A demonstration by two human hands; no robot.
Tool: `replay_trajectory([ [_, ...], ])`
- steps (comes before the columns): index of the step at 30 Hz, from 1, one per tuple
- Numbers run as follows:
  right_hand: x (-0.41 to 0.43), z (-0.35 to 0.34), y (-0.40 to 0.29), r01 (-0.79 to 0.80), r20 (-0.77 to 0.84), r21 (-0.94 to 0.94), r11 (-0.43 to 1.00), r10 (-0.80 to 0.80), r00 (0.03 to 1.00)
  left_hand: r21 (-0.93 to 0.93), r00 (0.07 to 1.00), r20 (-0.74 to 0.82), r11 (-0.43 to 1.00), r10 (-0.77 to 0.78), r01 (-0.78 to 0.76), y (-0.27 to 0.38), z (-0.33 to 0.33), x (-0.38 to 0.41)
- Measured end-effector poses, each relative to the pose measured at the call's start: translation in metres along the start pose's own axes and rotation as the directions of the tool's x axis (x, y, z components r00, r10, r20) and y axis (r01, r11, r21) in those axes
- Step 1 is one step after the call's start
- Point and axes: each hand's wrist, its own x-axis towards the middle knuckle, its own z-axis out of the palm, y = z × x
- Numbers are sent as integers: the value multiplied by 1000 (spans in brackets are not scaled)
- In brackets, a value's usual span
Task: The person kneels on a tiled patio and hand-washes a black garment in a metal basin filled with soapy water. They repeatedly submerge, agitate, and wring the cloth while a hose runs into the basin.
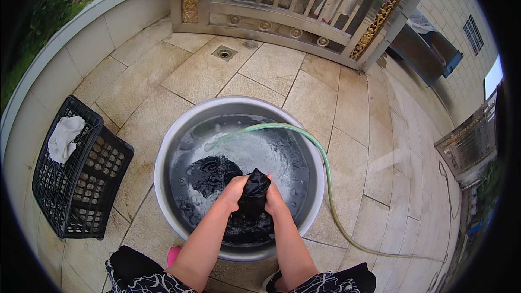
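Between my left hand point(235, 191) and my right hand point(274, 198) I grip a wet black cloth point(256, 185), bunched up, its lower part running down into the water. Both hands are over the near half of a large round grey tub point(163, 203) of water. More black fabric point(213, 173) floats partly submerged just left of my left hand. A green hose point(281, 125) passes over the tub's far right rim, and its end dips into the water. What garment the cloth is, I cannot tell.
To the left, a black plastic crate point(87, 183) has a white cloth point(66, 138) on it. A floor drain point(224, 53) lies beyond the tub, before a metal gate point(281, 20) with gold ornaments. The hose trails right across the tiled floor point(350, 162). A low wall point(93, 40) borders the left.
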Motion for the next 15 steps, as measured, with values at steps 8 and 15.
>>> replay_trajectory([
  [8,-37,51,-10,546,-140,-176,819,-570,810,-191,996,84,981,35,-18,-19,-14,-7],
  [15,0,23,-45,318,114,-789,526,-382,917,202,975,221,978,2,-48,-21,11,-23],
])
